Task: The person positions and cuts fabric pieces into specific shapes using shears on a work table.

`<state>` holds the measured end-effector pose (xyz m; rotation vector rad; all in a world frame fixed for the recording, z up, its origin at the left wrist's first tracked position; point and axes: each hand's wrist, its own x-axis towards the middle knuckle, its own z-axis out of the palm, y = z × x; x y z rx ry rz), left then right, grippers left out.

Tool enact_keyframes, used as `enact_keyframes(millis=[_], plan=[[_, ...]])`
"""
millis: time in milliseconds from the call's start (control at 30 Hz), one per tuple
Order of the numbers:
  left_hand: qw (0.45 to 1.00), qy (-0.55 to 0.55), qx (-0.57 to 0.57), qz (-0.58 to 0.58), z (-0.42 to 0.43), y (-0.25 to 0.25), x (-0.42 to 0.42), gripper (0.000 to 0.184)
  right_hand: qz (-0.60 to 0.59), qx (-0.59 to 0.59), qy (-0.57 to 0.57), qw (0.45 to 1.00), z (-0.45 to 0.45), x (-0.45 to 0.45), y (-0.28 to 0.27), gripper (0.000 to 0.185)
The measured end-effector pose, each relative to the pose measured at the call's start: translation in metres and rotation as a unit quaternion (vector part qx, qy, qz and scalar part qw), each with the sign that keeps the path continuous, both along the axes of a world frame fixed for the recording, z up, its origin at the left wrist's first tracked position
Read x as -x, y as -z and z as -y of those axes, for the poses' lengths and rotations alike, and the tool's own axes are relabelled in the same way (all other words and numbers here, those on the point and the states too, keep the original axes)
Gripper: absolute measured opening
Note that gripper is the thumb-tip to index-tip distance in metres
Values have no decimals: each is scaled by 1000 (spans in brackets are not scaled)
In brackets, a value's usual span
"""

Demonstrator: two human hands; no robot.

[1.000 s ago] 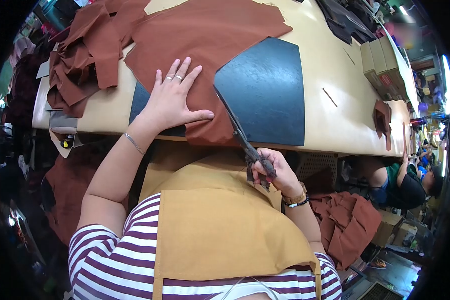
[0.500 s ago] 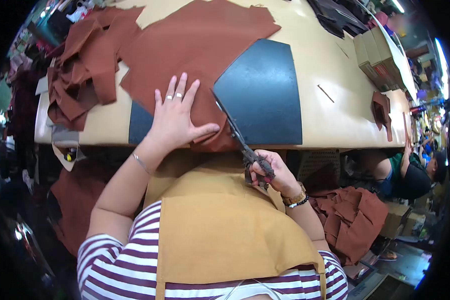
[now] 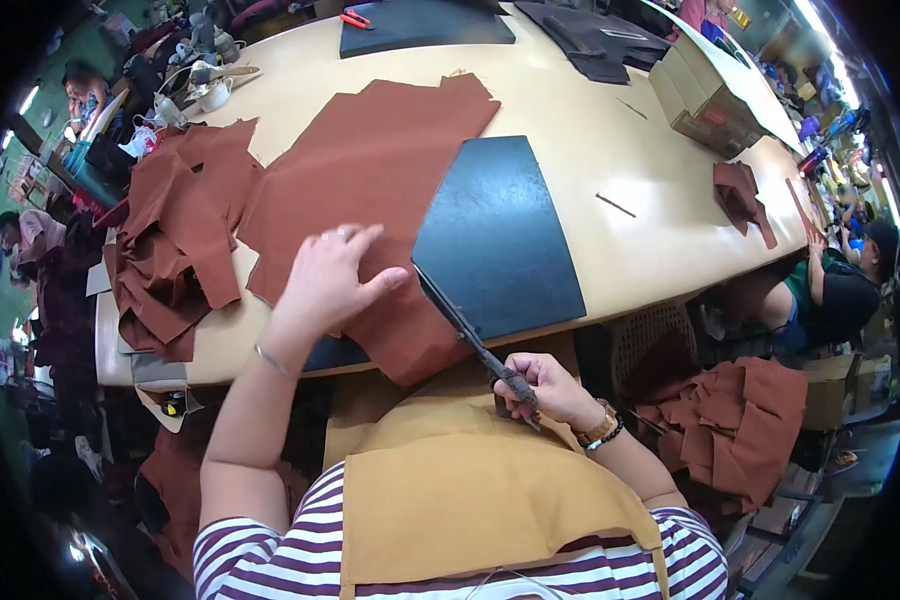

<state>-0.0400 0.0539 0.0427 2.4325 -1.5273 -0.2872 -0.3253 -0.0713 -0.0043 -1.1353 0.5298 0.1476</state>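
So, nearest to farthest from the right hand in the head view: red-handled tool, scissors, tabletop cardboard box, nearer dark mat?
1. Scissors, in the right hand
2. Nearer dark mat, just beyond
3. Tabletop cardboard box, right side
4. Red-handled tool, far side

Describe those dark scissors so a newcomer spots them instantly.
On the pale table, find the big brown cloth. Along its right edge, dark scissors slant down into the right hand. Dark handles distinguish them from the red-handled tool on the far board.
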Motion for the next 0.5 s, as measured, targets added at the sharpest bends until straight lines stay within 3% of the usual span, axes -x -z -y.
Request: enact_keyframes(millis=[33,167,367,500], plan=[[998,55,33,11,2,5,-14,81,7,-3,-1,1000,1,0,1,22],[994,87,-24,53,0,41,-28,103,19,-32,6,999,4,-1,9,21],[998,21,-11,61,-9,45,-9,103,14,-6,14,1000,1,3,13,20],[997,-32,-10,63,-15,52,4,84,27,-49,32,998,3,6,19,29]])
